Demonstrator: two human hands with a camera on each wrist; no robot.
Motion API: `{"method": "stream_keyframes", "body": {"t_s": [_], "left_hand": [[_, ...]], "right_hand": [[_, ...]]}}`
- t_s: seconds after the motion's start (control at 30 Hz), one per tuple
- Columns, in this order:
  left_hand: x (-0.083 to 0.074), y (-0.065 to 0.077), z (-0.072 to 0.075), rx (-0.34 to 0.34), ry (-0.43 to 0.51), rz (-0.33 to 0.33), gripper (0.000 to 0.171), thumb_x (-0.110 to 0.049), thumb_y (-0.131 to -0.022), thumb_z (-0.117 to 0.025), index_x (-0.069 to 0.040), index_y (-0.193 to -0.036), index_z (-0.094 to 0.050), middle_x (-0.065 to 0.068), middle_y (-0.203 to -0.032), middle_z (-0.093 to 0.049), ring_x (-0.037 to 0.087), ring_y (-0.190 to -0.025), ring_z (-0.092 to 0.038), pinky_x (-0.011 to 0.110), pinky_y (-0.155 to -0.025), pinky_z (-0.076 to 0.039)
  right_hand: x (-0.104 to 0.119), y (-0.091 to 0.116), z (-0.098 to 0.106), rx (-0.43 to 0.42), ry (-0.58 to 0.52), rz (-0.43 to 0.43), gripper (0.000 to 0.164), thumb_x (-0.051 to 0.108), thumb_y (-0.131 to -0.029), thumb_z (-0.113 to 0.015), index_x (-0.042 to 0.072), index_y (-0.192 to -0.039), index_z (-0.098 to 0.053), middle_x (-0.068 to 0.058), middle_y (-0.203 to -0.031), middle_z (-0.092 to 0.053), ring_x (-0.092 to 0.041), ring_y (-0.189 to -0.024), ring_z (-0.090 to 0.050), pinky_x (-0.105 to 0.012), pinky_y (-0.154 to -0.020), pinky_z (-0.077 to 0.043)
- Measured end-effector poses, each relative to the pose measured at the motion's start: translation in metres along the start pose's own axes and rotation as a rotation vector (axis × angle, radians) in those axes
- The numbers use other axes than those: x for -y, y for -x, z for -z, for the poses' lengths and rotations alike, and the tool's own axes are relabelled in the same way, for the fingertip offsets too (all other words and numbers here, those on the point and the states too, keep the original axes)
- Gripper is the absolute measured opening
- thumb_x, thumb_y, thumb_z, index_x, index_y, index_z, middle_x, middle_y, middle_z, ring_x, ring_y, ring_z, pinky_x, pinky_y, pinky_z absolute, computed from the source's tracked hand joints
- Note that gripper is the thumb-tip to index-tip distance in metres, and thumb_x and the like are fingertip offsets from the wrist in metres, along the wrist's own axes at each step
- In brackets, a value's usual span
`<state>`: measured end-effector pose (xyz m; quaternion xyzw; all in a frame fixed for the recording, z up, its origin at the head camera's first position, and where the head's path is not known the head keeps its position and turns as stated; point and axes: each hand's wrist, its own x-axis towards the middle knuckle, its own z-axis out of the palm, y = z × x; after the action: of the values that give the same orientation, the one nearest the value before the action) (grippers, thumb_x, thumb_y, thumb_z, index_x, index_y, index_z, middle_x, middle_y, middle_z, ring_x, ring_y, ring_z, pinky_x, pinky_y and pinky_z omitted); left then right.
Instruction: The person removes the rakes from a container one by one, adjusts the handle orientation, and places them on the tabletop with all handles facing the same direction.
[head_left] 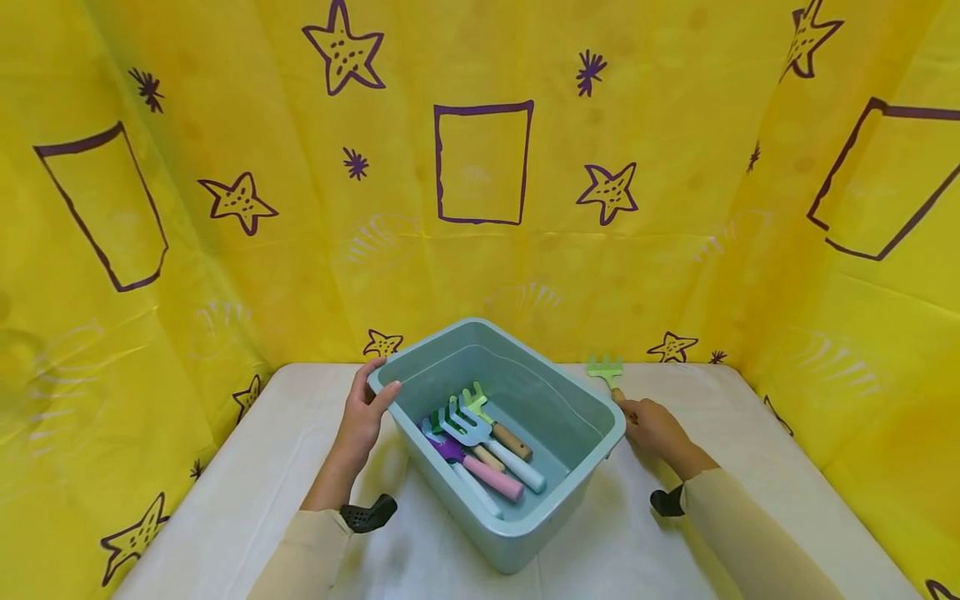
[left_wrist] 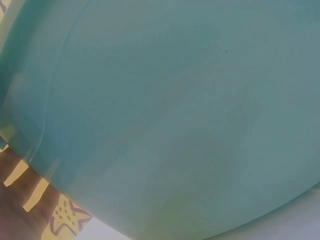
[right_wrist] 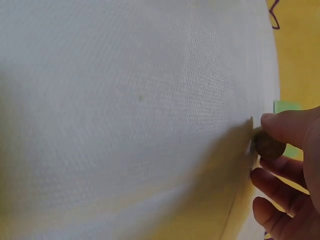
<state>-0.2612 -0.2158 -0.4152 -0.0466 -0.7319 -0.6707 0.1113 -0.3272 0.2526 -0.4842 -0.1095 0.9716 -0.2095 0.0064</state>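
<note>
Pinching the green rake (head_left: 604, 372) in the right grip (head_left: 658, 427), just right of the bin (head_left: 542, 392); steadying the bin in the left grip (head_left: 363, 419); best to lift gently, bumping nothing

From afar, I am looking into what I am taking for a small staged booth: yellow sheeting (head_left: 480, 258), marked with purple starfish (head_left: 345, 57), is enclosing a white-covered surface (head_left: 247, 475) on three sides.
</note>
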Motion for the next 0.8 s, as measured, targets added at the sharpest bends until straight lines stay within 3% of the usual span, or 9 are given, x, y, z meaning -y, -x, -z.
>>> {"method": "stream_keyframes", "body": {"t_s": [0.2, 0.4, 0.47, 0.8], "left_hand": [[0.001, -0.001, 0.000, -0.008, -0.042, 0.029, 0.058, -0.030, -0.099, -0.057, -0.018, -0.148, -0.029, 0.016, -0.145, -0.038, 0.036, -0.131, -0.037, 0.056, -0.111, -0.024], [-0.005, 0.002, -0.001, -0.005, -0.034, 0.033, 0.058, -0.029, -0.099, -0.057, -0.018, -0.148, -0.029, 0.017, -0.145, -0.038, 0.036, -0.131, -0.036, 0.055, -0.111, -0.025], [-0.001, 0.000, -0.001, -0.007, -0.036, 0.030, 0.058, -0.031, -0.098, -0.057, -0.019, -0.148, -0.029, 0.016, -0.145, -0.038, 0.035, -0.131, -0.037, 0.055, -0.111, -0.025], [0.000, 0.000, -0.001, -0.005, -0.012, 0.018, 0.057, -0.027, -0.099, -0.056, -0.018, -0.148, -0.029, 0.017, -0.144, -0.038, 0.035, -0.130, -0.037, 0.053, -0.112, -0.025]], "right_hand": [[0.007, 0.005, 0.016, -0.054, 0.027, 0.015, 0.041, 0.012, -0.087, -0.071, 0.001, -0.126, -0.062, -0.017, -0.094, -0.054, -0.029, -0.079, -0.051, -0.044, -0.067, -0.049], [0.015, -0.003, 0.048, -0.122, -0.041, 0.038, 0.041, 0.009, -0.089, -0.069, -0.003, -0.127, -0.058, -0.028, -0.106, -0.056, -0.036, -0.087, -0.056, -0.048, -0.072, -0.051], [0.020, -0.008, 0.061, -0.133, -0.075, 0.036, 0.041, 0.011, -0.091, -0.067, -0.003, -0.128, -0.057, -0.030, -0.111, -0.057, -0.039, -0.091, -0.057, -0.050, -0.074, -0.051], [0.070, -0.023, 0.128, -0.181, -0.207, 0.065, 0.042, 0.018, -0.098, -0.058, -0.002, -0.134, -0.051, -0.029, -0.125, -0.051, -0.045, -0.108, -0.053, -0.054, -0.085, -0.050]]}}
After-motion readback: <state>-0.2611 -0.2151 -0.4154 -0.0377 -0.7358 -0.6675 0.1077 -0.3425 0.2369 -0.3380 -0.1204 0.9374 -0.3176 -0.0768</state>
